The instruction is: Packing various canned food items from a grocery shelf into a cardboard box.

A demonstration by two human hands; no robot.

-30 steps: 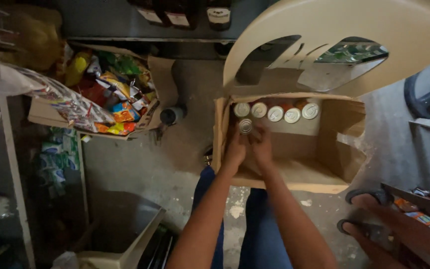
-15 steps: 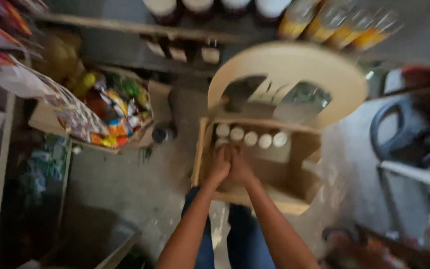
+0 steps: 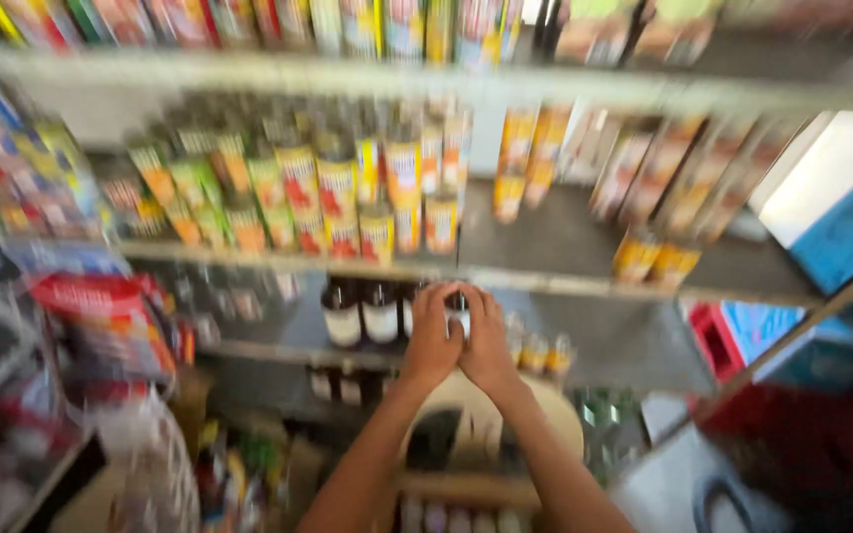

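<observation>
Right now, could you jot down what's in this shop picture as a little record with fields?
Place: shop shelves, picture blurred by motion
Left hand: raised to the dark bottles with pale labels
Right hand: pressed beside the left, fingers around something hidden between them
Shelf above: rows of yellow and orange labelled cans
Below the arms: a pale round stool

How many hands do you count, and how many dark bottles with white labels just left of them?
Hands: 2, the left hand and the right hand, pressed side by side.
Dark bottles: 2 in plain view; the blur may hide more behind the left hand.
Total: 4
</observation>
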